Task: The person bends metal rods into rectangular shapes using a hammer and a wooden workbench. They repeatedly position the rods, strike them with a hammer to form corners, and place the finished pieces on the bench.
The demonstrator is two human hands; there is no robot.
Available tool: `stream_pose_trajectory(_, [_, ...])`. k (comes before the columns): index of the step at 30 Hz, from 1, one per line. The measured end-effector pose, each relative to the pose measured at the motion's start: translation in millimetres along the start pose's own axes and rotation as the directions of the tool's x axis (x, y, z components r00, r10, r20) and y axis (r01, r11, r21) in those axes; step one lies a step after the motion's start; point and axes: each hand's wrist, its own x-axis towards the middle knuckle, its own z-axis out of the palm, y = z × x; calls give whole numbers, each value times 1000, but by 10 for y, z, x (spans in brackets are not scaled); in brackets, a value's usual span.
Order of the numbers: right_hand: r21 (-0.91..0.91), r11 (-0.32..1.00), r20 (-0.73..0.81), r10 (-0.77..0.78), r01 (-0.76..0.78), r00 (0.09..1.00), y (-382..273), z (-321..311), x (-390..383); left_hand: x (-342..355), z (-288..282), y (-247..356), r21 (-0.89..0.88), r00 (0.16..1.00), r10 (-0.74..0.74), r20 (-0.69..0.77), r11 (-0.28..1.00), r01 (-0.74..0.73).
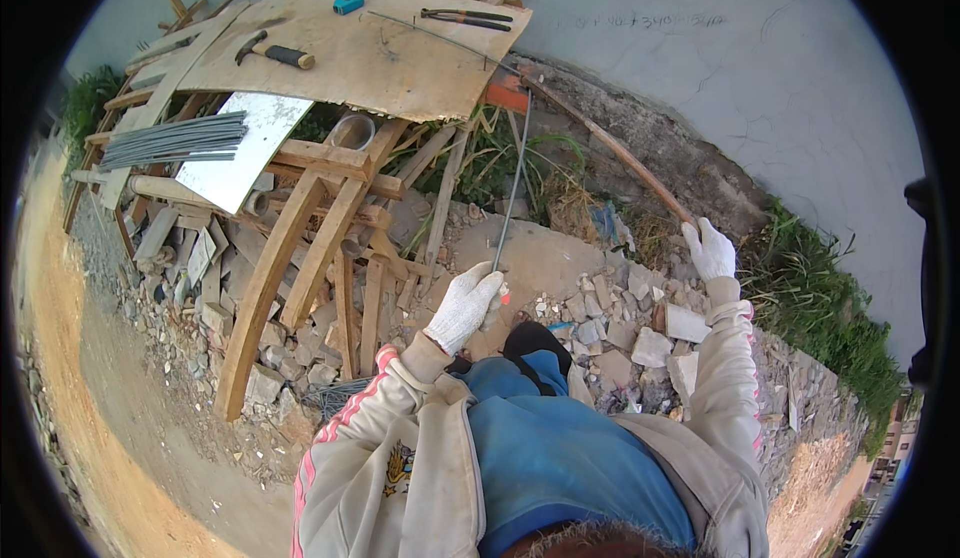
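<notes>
My gloved left hand [470, 303] is closed around a thin grey steel rod [512, 195], which runs up toward an orange piece [506, 96] at the right edge of a plywood board. My gloved right hand [708, 250] grips the lower end of a long reddish-brown bar [620, 153], which reaches diagonally up to the same edge. On the plywood board [390, 78] lie a hammer [285, 55], long-handled pincers [467, 19] and a teal tape measure [349, 3]. A thinner wire crosses the board toward the bar's upper end.
Grey rods [175, 138] rest on a white sheet [250, 173] at left. Stacked timber beams [262, 308] and broken rubble [650, 338] cover the ground around my feet. A grey wall [800, 108] rises behind, with green weeds [830, 308] along its foot at right.
</notes>
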Motion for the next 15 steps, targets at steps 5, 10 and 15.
stream_pose_trajectory(5, [26, 997, -3, -76, 77, 997, 238, 93, 249, 0, 156, 53, -18, 999, -36, -25, 999, 35])
stream_pose_trajectory(10, [45, 996, 28, -72, 70, 997, 351, 238, 429, -38, 272, 96, 17, 996, -23, -88, 1000, 25])
stream_pose_trajectory(15, [83, 996, 38, -36, 33, 999, 291, 357, 269, -26, 285, 79, 42, 996, -29, -89, 999, 33])
